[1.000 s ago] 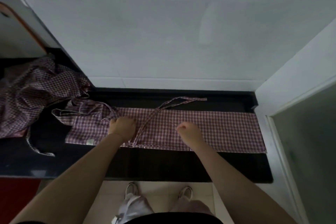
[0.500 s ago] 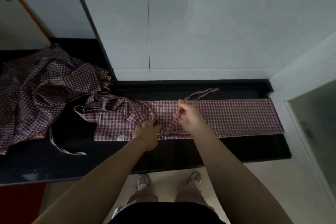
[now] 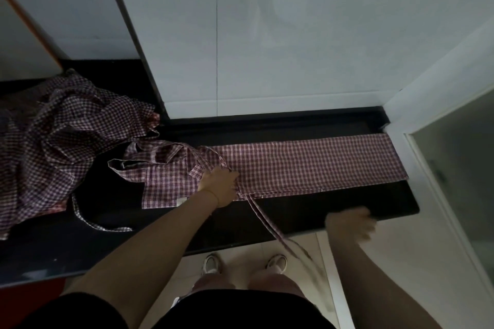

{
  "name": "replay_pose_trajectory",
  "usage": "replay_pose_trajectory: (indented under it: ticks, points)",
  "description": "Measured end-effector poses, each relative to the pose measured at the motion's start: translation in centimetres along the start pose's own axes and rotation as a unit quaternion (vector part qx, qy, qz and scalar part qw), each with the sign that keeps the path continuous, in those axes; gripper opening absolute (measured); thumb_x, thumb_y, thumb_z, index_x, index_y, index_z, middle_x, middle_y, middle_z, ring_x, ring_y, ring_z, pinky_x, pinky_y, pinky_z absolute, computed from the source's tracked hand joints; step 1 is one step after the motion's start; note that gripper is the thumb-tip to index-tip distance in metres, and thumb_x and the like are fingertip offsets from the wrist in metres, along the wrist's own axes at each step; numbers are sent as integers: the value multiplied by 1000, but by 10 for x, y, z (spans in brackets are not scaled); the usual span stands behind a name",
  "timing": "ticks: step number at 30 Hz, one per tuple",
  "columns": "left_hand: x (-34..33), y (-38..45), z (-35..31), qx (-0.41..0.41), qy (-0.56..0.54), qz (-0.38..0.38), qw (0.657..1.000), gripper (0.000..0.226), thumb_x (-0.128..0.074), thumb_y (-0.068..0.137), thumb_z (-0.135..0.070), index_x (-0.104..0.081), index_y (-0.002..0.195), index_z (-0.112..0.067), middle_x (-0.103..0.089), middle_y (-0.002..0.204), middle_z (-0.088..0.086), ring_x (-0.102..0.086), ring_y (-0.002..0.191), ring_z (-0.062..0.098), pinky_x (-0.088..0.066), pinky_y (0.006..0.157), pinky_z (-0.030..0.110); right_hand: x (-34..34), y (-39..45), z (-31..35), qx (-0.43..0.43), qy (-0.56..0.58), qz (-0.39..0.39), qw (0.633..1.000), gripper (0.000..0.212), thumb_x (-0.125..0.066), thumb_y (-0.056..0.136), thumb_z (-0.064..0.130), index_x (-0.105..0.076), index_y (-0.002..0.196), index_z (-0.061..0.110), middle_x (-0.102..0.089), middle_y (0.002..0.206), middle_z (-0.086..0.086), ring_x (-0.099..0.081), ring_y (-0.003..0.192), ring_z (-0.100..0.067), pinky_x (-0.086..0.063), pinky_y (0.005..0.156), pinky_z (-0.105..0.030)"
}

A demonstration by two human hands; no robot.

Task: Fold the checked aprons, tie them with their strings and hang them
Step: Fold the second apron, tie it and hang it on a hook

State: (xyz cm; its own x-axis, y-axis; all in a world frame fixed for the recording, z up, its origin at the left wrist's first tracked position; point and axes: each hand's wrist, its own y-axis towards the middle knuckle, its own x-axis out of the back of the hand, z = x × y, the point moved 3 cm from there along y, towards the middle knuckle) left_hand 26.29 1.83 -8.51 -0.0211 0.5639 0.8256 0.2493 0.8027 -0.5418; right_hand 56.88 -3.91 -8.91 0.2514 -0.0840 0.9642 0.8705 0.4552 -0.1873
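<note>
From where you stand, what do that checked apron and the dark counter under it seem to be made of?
The folded apron looks like thin woven cloth, probably cotton: matte, printed or woven checks, soft creases. The counter looks like polished black stone, maybe granite: smooth, hard-edged, faintly glossy. Neither can be told for certain.

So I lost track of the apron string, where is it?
The string trails from beside the left hand off the counter's front edge.
</note>
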Motion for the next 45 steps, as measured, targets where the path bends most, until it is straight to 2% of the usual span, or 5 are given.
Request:
replay_pose_trajectory:
  ticks: [7,17,22,28,45]
  points:
    - [25,-24,8,-109,183,-105,971,45,-31,100,-40,-66,84,-18,-65,88,-1,-57,98,18,-13,118,45,-35,-81,107,488,-68,133,860,47,-65,89,25,-51,134,24,-49,137,0,-48,126,-17,-44,105,-37]
    - [5,-31,74,126,-64,79,987,58,-27,99,-61,-59,77,-18,-64,86,0,-59,81,15,-49,78,30,-58,-72,96,489,-171,204,831,69,-56,97,40,-21,154,25,-10,164,-8,-8,152,-27,-27,117,-49]
    - [19,-50,95,239,18,226,944,46,-55,95,-39,-54,134,-15,-56,138,4,-56,125,24,-48,99,37,-57,-73,105,463,-212,229,830,76,-57,96,40,-12,155,26,2,165,-8,1,152,-30,-22,118,-55]
    - [29,-30,59,139,-48,-61,987,32,-43,98,-36,-59,120,-18,-61,123,4,-60,108,25,-52,87,41,-62,-75,108,454,-225,232,830,83,-59,94,42,-6,155,25,6,165,-10,4,151,-35,-18,118,-59]
    - [7,-18,37,58,-310,250,916,52,-65,84,-60,-63,109,-14,-66,104,8,-59,86,20,-50,77,32,-60,-58,100,452,-257,248,818,92,-59,94,41,7,156,27,17,164,-10,13,150,-34,-12,119,-61]
